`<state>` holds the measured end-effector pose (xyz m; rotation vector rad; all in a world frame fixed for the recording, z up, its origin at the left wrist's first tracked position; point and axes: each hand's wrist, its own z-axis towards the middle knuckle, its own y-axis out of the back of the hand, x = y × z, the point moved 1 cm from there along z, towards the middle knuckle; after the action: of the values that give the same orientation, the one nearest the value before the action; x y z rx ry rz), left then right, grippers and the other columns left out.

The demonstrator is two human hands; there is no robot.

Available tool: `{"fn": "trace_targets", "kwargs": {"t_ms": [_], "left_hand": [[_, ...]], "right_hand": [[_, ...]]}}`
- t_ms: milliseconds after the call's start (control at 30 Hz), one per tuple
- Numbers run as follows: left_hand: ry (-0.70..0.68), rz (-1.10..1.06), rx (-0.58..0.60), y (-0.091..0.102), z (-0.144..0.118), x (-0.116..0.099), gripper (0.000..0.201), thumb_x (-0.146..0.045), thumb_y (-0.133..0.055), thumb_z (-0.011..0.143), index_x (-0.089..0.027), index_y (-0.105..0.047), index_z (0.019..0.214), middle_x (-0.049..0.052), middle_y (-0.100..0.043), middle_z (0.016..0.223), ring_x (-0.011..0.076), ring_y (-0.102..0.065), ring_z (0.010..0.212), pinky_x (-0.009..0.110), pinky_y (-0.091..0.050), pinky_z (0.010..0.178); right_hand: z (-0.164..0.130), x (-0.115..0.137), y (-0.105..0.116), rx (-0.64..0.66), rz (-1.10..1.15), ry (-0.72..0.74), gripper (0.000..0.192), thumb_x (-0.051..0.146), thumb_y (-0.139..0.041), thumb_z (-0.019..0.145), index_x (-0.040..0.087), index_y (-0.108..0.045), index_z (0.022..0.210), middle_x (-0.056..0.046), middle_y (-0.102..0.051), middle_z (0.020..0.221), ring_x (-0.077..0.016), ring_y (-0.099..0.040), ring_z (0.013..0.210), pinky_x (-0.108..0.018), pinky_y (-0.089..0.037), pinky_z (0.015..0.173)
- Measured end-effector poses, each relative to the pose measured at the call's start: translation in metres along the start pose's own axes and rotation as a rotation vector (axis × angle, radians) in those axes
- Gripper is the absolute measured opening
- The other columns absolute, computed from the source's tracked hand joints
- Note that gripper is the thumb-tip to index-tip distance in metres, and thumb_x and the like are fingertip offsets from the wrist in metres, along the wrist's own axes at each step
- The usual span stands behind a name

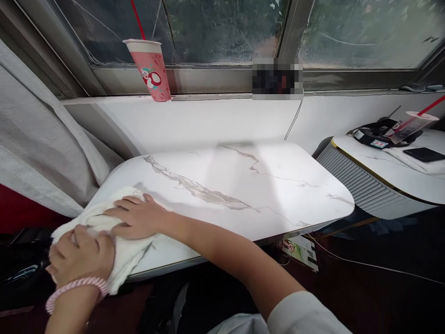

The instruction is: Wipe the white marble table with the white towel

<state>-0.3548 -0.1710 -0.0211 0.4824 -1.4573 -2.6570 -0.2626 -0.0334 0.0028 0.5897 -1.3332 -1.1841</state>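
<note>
A white cloth [100, 218] lies bunched on the near left corner of a white marble-look table [243, 185]. My right hand [137, 215] reaches across and presses flat on the cloth, fingers spread toward the left. My left hand [81, 255], with a pink band on its wrist, grips the cloth's lower part at the table's edge, fingers curled into the fabric. Part of the cloth hangs over the table's front edge.
A pink paper cup [151, 69] with a red straw stands on the window sill. A grey curtain [38, 153] hangs at the left. A second table [392, 171] at the right holds a tilted cup [412, 126], a phone [424, 154] and a dark object.
</note>
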Motion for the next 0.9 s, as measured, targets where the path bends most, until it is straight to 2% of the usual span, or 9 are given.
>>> {"fn": "trace_targets", "kwargs": {"t_ms": [67, 100, 167, 233, 400, 533, 633, 767, 900], "left_hand": [[0.245, 0.063, -0.087, -0.012, 0.004, -0.026, 0.078, -0.043, -0.035, 0.092, -0.050, 0.011, 0.154, 0.002, -0.022, 0.167, 0.0593, -0.022, 0.143, 0.094, -0.026, 0.091], [0.327, 0.090, -0.080, -0.018, 0.007, -0.042, 0.073, -0.045, -0.034, 0.093, -0.037, -0.004, 0.160, 0.012, -0.027, 0.164, 0.0589, -0.029, 0.140, 0.090, -0.031, 0.093], [0.390, 0.097, 0.053, -0.028, 0.018, -0.078, 0.070, -0.044, -0.030, 0.096, -0.009, -0.027, 0.156, 0.027, -0.034, 0.157, 0.0569, -0.031, 0.141, 0.081, -0.035, 0.099], [0.353, 0.084, 0.221, -0.041, 0.031, -0.123, 0.069, -0.040, -0.027, 0.097, 0.005, -0.034, 0.149, 0.033, -0.034, 0.155, 0.0536, -0.024, 0.145, 0.075, -0.032, 0.108], [0.119, 0.052, 0.510, -0.089, 0.067, -0.260, 0.066, -0.034, -0.029, 0.097, -0.001, -0.029, 0.154, 0.021, -0.026, 0.163, 0.0431, -0.018, 0.151, 0.062, -0.024, 0.120], [-0.155, -0.097, 0.600, -0.126, 0.076, -0.375, 0.066, -0.036, -0.029, 0.098, -0.008, -0.024, 0.158, 0.014, -0.022, 0.166, 0.0379, -0.013, 0.153, 0.058, -0.020, 0.123], [-0.364, -0.222, 0.629, -0.142, 0.066, -0.444, 0.067, -0.037, -0.031, 0.097, -0.007, -0.024, 0.157, 0.014, -0.024, 0.166, 0.0368, -0.014, 0.154, 0.057, -0.018, 0.124], [-0.597, -0.344, 0.622, -0.148, 0.048, -0.490, 0.066, -0.038, -0.028, 0.098, -0.007, -0.026, 0.157, 0.013, -0.027, 0.165, 0.0350, -0.016, 0.153, 0.054, -0.016, 0.125], [-0.706, -0.377, 0.661, -0.138, 0.041, -0.480, 0.065, -0.038, -0.027, 0.099, -0.008, -0.024, 0.157, 0.011, -0.025, 0.166, 0.0344, -0.015, 0.154, 0.051, -0.015, 0.126]], "right_hand": [[-0.018, -0.013, 0.010, 0.020, 0.011, 0.021, 0.056, 0.051, -0.043, 0.099, 0.023, -0.042, 0.148, -0.005, -0.041, 0.159, -0.0263, -0.033, 0.148, -0.055, -0.030, 0.119], [-0.030, -0.021, 0.016, 0.020, 0.009, 0.009, 0.056, 0.049, -0.040, 0.100, 0.023, -0.041, 0.149, -0.006, -0.039, 0.159, -0.0254, -0.031, 0.149, -0.056, -0.028, 0.120], [-0.061, -0.038, 0.031, 0.004, -0.007, -0.047, 0.055, 0.046, -0.039, 0.102, 0.022, -0.038, 0.152, -0.009, -0.036, 0.161, -0.0252, -0.028, 0.151, -0.058, -0.024, 0.121], [-0.100, -0.058, 0.050, -0.019, -0.026, -0.132, 0.056, 0.044, -0.039, 0.102, 0.022, -0.036, 0.154, -0.011, -0.033, 0.162, -0.0266, -0.026, 0.151, -0.060, -0.023, 0.121], [-0.226, -0.122, 0.106, -0.101, -0.117, -0.468, 0.057, 0.040, -0.038, 0.101, 0.022, -0.034, 0.156, -0.011, -0.032, 0.163, -0.0286, -0.024, 0.152, -0.059, -0.024, 0.121], [-0.341, -0.162, 0.144, -0.264, -0.243, -0.723, 0.059, 0.043, -0.035, 0.100, 0.020, -0.038, 0.154, -0.012, -0.037, 0.160, -0.0276, -0.028, 0.151, -0.053, -0.026, 0.122], [-0.418, -0.169, 0.158, -0.394, -0.323, -0.927, 0.059, 0.045, -0.034, 0.098, 0.018, -0.045, 0.148, -0.013, -0.043, 0.156, -0.0288, -0.035, 0.147, -0.054, -0.030, 0.120], [-0.473, -0.147, 0.157, -0.541, -0.410, -1.170, 0.059, 0.048, -0.029, 0.096, 0.021, -0.047, 0.145, -0.010, -0.047, 0.153, -0.0283, -0.037, 0.146, -0.055, -0.029, 0.120], [-0.465, -0.118, 0.143, -0.541, -0.439, -1.338, 0.064, 0.051, -0.023, 0.097, 0.020, -0.044, 0.148, -0.013, -0.041, 0.157, -0.0326, -0.033, 0.148, -0.066, -0.024, 0.118]]}}
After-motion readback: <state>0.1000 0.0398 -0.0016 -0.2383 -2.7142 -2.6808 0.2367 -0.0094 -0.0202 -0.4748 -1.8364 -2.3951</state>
